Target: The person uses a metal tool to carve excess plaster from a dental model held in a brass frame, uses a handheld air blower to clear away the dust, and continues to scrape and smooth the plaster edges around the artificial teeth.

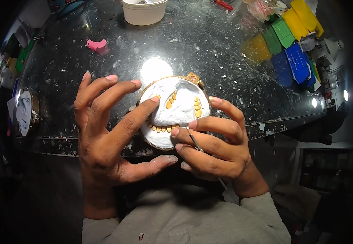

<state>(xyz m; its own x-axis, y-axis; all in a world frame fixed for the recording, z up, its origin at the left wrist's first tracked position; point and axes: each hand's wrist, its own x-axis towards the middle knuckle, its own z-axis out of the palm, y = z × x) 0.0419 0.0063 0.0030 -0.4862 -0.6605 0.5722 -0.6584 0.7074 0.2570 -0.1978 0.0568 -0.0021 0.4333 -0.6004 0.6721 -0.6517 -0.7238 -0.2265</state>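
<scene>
A round brass dental flask half (193, 77) filled with white plaster (160, 141) lies at the near edge of the dark worktop. Rows of yellowish teeth (197, 106) sit in the plaster: two short rows behind, a curved row in front. My left hand (107, 126) has its fingers spread, its index tip touching the plaster at the upper left tooth. My right hand (217, 146) grips a slim metal carving tool (196, 142), its thin tip at the right end of the front row. Some right fingertips rest on the plaster and cover part of that row.
A second plaster-filled flask half (24, 113) stands at the worktop's left edge. Farther back are a pink curved piece (97, 44) and a white tub (145, 13). Blue (297, 63), green (283, 31) and yellow (302, 18) bins line the right side. Lamp glare whitens the dark worktop (119, 65).
</scene>
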